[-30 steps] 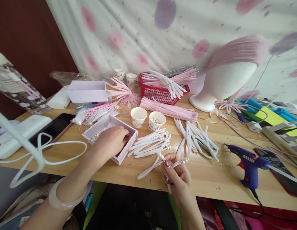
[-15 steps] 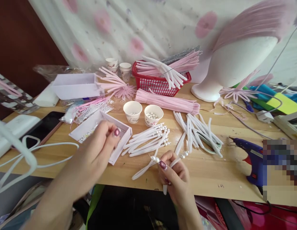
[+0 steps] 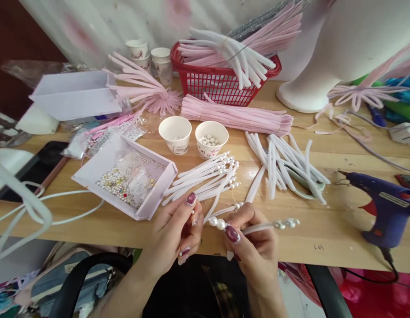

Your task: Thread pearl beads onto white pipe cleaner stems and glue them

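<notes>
My right hand [image 3: 253, 240] is closed on white pipe cleaners [image 3: 257, 228] tipped with pearl beads; two larger pearls [image 3: 217, 223] stick out past my thumb toward the left. Just left of them, my left hand [image 3: 176, 227] pinches a tiny white bead [image 3: 193, 212] between thumb and finger. Behind my hands lies a pile of white bead-tipped pipe cleaners [image 3: 198, 179]. The white box [image 3: 145, 210] at my left holds loose small beads, some gold and one red. Of two paper cups beyond, the right cup [image 3: 206, 152] contains white pearls and the left cup [image 3: 174, 132] shows little inside.
Plain white pipe cleaners [image 3: 274, 170] lie right of centre, and a blue glue gun [image 3: 383, 198] with a cord sits at the right. A pink bundle [image 3: 234, 115], red basket [image 3: 221, 86] and white mannequin stand [image 3: 300, 95] are behind. A phone [image 3: 42, 165] and white cable [image 3: 72, 223] lie left.
My left hand has come from over the bead box to beside my right hand, with a tiny bead in its fingers. The view has tipped lower and closer to the table.
</notes>
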{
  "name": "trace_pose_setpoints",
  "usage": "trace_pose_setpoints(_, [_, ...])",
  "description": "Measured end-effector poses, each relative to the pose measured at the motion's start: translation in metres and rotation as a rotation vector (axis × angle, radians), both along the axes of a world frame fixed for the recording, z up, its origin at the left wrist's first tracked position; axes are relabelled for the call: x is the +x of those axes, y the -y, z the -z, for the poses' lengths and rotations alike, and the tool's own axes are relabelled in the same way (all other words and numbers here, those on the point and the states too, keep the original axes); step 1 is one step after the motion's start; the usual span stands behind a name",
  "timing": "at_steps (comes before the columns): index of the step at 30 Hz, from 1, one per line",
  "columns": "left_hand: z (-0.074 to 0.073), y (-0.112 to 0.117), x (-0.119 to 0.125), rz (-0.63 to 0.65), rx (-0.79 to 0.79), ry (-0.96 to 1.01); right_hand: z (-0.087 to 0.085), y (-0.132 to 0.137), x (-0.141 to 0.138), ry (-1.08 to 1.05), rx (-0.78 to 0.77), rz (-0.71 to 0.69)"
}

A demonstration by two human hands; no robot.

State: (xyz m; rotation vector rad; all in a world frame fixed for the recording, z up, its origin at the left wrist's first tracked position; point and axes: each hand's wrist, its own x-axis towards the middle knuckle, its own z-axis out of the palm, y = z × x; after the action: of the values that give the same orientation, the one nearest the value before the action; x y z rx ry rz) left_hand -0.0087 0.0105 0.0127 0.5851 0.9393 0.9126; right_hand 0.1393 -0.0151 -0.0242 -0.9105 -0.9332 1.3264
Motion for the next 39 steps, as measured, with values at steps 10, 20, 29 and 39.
trace_pose_setpoints(10, [0.012, -0.003, 0.0, -0.114, 0.006, 0.077, -0.004, 0.002, -0.007, 0.1, -0.002, 0.039])
trace_pose_setpoints(20, [0.017, -0.006, 0.004, -0.278, -0.098, 0.169, -0.002, 0.004, -0.012, 0.332, 0.057, 0.161])
trace_pose_setpoints(29, [0.018, -0.005, 0.003, -0.287, -0.112, 0.176, 0.001, 0.003, -0.012, 0.373, 0.073, 0.151])
trace_pose_setpoints(39, [0.018, -0.004, 0.002, -0.29, -0.118, 0.16, -0.006, 0.0, -0.01, 0.407, 0.071, 0.143])
